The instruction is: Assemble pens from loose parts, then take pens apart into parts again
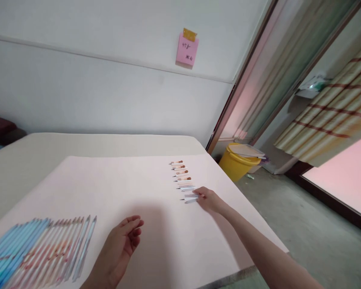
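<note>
My right hand [207,198] reaches over the right side of the pale pink sheet, fingers pinched on a short white pen piece [190,197] with a thin dark tip pointing left. Just beyond it lies a column of similar pen pieces [183,179], several of them with brown and orange print. My left hand [124,239] hovers above the sheet near its front, fingers curled in, and nothing shows in them. To its left, long slim pens [60,249] lie side by side in a slanted row, blue at the left and pale with reddish marks toward the right.
The pink sheet [108,180] covers much of a cream table [48,146] against a white wall. Past the table's right edge stand a yellow bin [236,164] and a curtain [333,108]. A pink note [187,50] is taped to the wall.
</note>
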Demonstrator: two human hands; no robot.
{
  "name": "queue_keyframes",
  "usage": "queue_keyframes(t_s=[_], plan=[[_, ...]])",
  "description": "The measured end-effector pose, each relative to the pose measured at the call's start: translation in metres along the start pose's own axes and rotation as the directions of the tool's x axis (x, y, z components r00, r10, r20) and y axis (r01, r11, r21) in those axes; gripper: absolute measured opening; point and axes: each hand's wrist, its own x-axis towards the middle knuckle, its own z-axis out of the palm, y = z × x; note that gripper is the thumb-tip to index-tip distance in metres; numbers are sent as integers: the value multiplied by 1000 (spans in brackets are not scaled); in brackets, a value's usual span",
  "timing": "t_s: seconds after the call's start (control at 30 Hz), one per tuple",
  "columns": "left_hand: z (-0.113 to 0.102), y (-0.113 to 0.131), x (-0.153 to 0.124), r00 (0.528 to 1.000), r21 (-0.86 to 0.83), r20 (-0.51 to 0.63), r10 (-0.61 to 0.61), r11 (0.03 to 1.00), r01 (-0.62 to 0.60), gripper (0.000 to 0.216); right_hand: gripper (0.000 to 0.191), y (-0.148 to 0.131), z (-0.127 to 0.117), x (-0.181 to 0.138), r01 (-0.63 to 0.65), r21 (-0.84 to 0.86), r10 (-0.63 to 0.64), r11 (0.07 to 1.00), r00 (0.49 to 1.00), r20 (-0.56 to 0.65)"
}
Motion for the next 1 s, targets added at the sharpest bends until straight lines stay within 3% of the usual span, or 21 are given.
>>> queue_keyframes(t_s=[0.2,0.43,0.57,0.83,0.93,1.0], plan=[[0,2,-3,1000,-11,-8,-8,1000,8,20,46,4,9,-19,72,-195,-92,978,991,-99],[0,3,-6,1000,-14,-13,-15,1000,15,19,37,-7,27,-22,66,-355,-121,933,984,-134],[0,3,-5,1000,-21,-3,-7,1000,7,19,28,-14,31,-17,102,-384,-150,918,984,-97],[-1,4,-6,1000,-28,7,-3,1000,3,20,35,-17,29,-16,143,-381,-192,913,977,-94],[-2,4,-6,1000,-35,17,5,999,-5,20,34,-35,23,-24,148,-384,-209,911,970,-124],[-2,4,-7,1000,-46,29,6,999,-4,20,31,-67,15,-35,173,-355,-238,919,960,-146]])
